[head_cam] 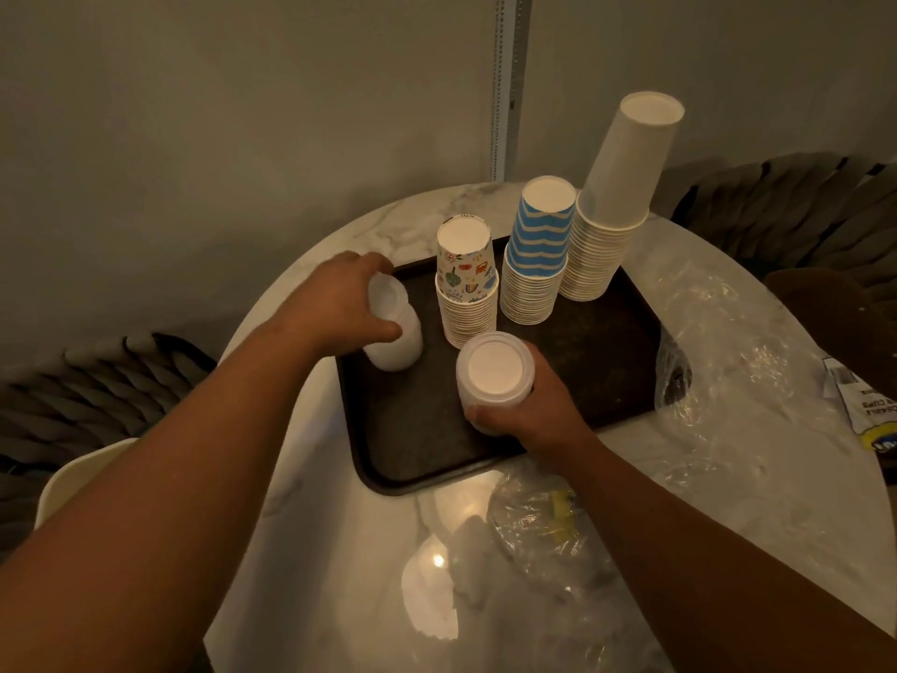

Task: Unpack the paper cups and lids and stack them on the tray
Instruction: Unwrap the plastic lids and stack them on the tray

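Left hand (340, 303) grips lid stack (395, 332) at tray (412, 454) left edge; right hand (529, 405) grips second lid stack (495, 376) near front edge. Best set both down squarely, upright, apart from cup stacks (534, 264).

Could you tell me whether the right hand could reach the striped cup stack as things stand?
Probably not at once: the right hand grips a lid stack at the tray's near edge. The striped stack stands just beyond with nothing between, so once that grip lets go, likely yes.
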